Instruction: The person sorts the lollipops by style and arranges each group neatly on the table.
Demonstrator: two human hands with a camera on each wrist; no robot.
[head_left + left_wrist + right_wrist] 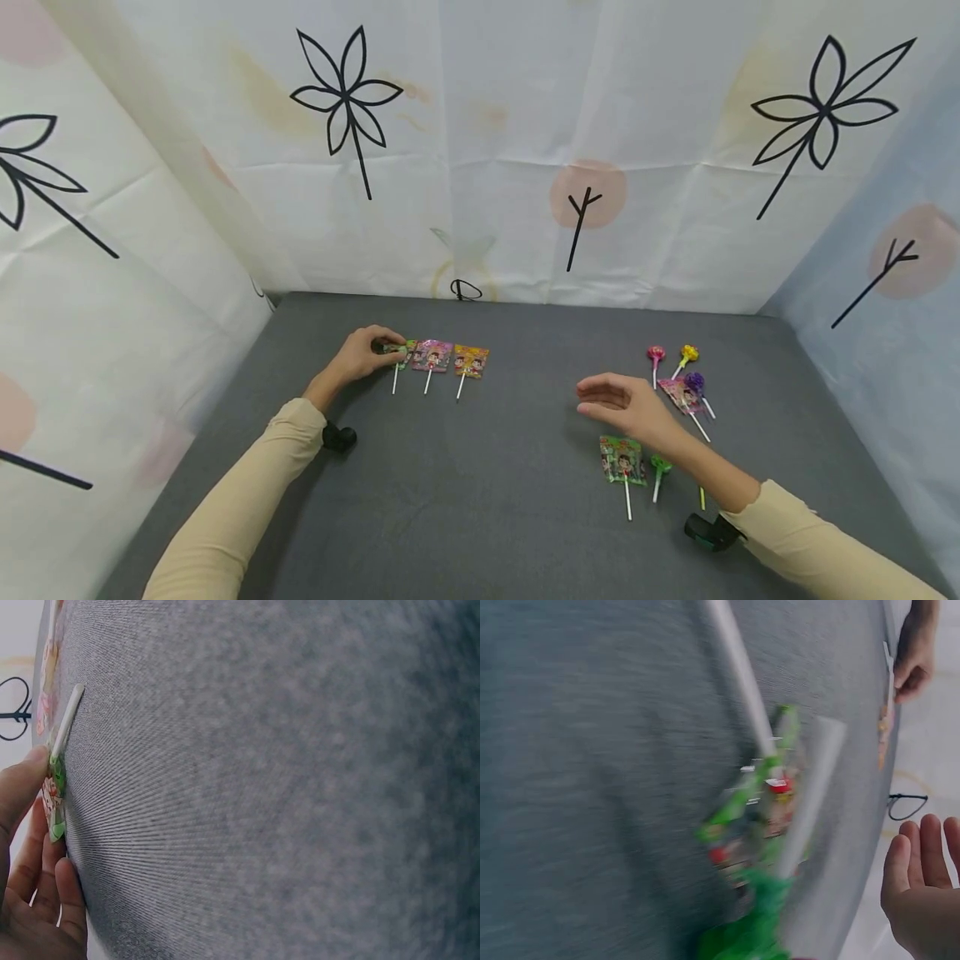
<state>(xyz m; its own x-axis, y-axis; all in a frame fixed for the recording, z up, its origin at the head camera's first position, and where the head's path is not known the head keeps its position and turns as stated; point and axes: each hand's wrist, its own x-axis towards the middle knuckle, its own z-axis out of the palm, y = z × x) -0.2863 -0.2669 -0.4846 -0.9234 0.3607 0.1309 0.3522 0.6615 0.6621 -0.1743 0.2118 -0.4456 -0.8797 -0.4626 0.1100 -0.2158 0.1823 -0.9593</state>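
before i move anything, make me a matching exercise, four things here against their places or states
Things
1. orange flat-wrapped lollipop
2. yellow ball-shaped lollipop
3. bare left hand
4. bare right hand

Places or states
A. holding nothing
B. just right of the pink ball-shaped lollipop
C. beside a pink flat-wrapped lollipop
D. pinching a green flat-wrapped lollipop

Pairs: 1-C, 2-B, 3-D, 4-A

Green-packet lollipop (54, 796) is sitting at row's left end, white stick (69, 721) jutting nearward; pink-packet lollipop (432, 356) and orange-packet lollipop (470, 361) are lying rightward.
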